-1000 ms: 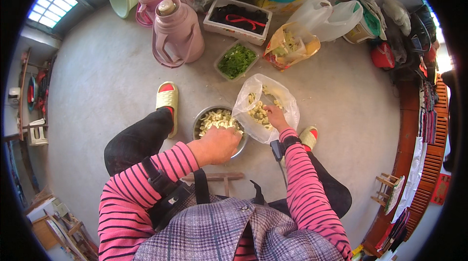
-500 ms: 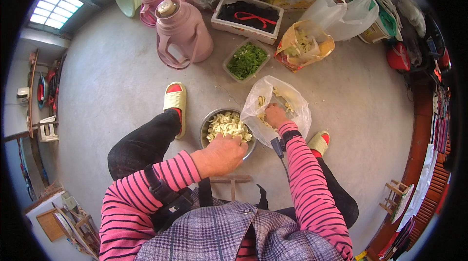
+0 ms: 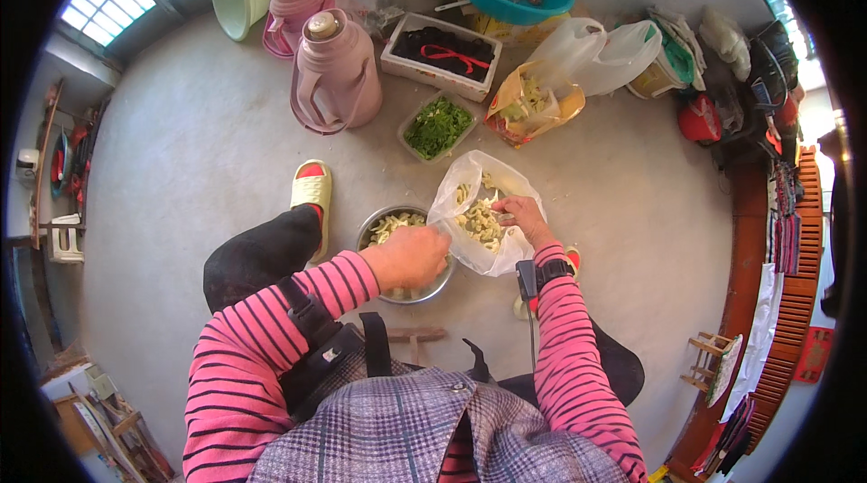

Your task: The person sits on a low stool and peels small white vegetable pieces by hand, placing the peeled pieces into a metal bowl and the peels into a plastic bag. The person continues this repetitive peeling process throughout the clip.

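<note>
Left hand (image 3: pixel 411 257): over metal bowl (image 3: pixel 424 296), mid-frame; grip, we cannot tell.
Right hand (image 3: pixel 526 218): at plastic bag (image 3: pixel 446 205), right of centre; grip unclear to us.
Pale slices (image 3: pixel 479 221): in bowl and bag.

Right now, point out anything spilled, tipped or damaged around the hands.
Nothing clearly stands out: the pale pieces lie inside the plastic bag and metal bowl, the greens sit in their tub, and the nearer pink flask stands upright.
</note>
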A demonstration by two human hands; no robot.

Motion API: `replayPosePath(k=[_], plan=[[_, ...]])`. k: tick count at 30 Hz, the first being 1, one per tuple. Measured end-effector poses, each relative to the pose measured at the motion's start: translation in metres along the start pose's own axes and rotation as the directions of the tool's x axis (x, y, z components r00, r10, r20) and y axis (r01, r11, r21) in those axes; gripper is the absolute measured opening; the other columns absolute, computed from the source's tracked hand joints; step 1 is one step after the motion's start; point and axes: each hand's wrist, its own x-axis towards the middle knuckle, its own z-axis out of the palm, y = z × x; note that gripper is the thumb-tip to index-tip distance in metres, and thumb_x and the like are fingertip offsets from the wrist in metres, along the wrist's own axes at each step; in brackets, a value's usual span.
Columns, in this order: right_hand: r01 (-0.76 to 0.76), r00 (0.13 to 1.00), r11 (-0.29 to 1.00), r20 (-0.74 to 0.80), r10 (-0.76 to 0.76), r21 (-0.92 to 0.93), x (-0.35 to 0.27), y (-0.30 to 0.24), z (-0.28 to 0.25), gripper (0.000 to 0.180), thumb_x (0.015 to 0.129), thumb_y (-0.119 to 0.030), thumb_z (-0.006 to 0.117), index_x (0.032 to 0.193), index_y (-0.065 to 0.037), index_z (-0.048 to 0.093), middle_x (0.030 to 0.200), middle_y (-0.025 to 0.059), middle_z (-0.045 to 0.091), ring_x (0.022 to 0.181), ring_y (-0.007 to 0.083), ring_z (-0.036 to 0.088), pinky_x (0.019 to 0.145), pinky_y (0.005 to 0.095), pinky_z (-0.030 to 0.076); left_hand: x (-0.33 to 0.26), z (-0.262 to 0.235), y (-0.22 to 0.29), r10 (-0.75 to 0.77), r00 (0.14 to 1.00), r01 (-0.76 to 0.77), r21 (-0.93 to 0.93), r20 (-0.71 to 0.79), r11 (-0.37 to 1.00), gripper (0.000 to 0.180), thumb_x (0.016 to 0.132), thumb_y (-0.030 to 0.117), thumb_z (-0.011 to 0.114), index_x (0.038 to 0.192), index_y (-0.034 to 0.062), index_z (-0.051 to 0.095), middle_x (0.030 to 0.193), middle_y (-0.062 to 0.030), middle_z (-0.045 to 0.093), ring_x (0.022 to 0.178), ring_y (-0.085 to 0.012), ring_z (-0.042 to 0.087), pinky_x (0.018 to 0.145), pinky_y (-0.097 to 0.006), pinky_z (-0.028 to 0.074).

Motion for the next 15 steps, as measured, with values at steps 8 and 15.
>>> replayPosePath(k=[8, 15], plan=[[0.381, 0.918, 0.909, 0.184, -0.352, -0.166, -0.072, -0.133, 0.040, 0.017, 0.087, -0.015, 0.060, 0.093, -0.001, 0.067, 0.093, 0.0020, 0.067, 0.081, 0.0088, 0.060, 0.070, 0.0259, 0.052, 0.016, -0.022, -0.001, -0.199, 0.879, -0.020, -0.452, -0.433, 0.892, 0.042, 0.090, 0.031, 0.064, 0.112, -0.0036, 0.054, 0.097, -0.0232, 0.067, 0.089, -0.0381, 0.066, 0.077, -0.044, 0.053], [0.537, 0.841, 0.770, 0.150, -0.519, -0.346, -0.146, -0.192, 0.076, 0.012, 0.088, -0.011, 0.060, 0.090, 0.001, 0.065, 0.091, 0.0027, 0.062, 0.081, 0.0121, 0.058, 0.075, 0.0268, 0.049, 0.015, -0.034, 0.007, -0.224, 0.912, -0.204, -0.853, -0.344, 0.480, 0.025, 0.090, 0.013, 0.062, 0.107, -0.0055, 0.059, 0.090, -0.0151, 0.068, 0.081, -0.0239, 0.069, 0.070, -0.035, 0.057]])
